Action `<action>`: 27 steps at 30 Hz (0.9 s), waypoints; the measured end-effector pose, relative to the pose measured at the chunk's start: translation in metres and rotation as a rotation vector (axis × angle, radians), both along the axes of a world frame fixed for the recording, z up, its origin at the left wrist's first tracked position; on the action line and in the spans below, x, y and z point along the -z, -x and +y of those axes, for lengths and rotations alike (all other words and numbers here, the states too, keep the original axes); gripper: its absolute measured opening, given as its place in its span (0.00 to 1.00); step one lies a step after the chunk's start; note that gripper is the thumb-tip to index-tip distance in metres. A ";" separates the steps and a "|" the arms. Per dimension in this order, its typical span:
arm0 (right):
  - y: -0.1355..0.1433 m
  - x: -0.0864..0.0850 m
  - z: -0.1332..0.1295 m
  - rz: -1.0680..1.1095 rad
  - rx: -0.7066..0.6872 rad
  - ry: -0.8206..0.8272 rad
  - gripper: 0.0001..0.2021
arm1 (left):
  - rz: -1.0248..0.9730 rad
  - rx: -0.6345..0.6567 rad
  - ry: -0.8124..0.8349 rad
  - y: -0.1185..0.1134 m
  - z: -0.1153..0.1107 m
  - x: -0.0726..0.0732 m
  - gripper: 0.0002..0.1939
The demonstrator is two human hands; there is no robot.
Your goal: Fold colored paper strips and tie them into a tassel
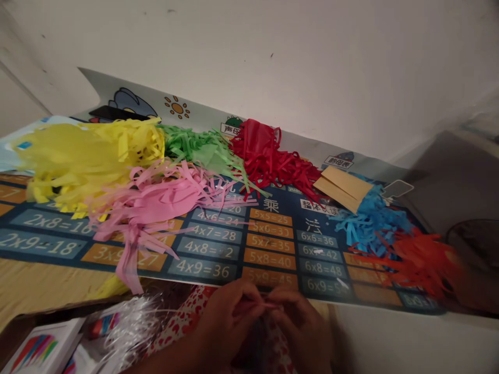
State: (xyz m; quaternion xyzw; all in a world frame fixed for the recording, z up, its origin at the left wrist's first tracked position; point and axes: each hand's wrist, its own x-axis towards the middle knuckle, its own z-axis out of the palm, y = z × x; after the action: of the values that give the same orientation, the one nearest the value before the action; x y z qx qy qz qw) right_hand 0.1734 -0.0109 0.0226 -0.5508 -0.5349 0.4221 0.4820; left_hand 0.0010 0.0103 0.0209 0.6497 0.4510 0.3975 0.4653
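At the table's front edge, over a lap in heart-patterned cloth (193,311), my left hand (228,324) and my right hand (302,330) meet with fingertips pinched. A thin pinkish strip (270,305) shows between them; most of it is hidden by the fingers, and its exact kind is unclear. Nearest on the table lies a bundle of pink paper fringe (163,200). Behind it are yellow fringe (93,156) and green fringe (202,148). Red fringe (268,150) lies in the middle, with blue fringe (374,218) and orange-red fringe (424,259) to the right.
A multiplication-table mat (210,249) covers the table and curls up against the white wall (249,62). On it rests a folded tan paper piece (343,188). A box at lower left holds printed packets (35,348) and silvery shredded strands (132,322). A dark phone-like object (113,112) lies behind.
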 end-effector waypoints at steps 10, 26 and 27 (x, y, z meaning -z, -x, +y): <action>-0.006 -0.001 -0.009 -0.140 0.005 -0.148 0.05 | 0.130 0.167 -0.240 0.008 0.005 -0.001 0.03; 0.004 -0.005 -0.018 -0.192 -0.010 -0.256 0.06 | 0.127 0.149 -0.323 0.007 -0.007 0.000 0.03; 0.004 -0.004 -0.019 -0.178 0.000 -0.248 0.06 | 0.128 0.144 -0.326 0.006 -0.007 0.000 0.03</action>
State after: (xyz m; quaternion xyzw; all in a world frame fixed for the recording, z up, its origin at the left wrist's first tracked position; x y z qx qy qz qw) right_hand 0.1692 -0.0300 0.0265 -0.5225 -0.6235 0.3023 0.4969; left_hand -0.0055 0.0033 0.0209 0.7710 0.3617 0.3889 0.3514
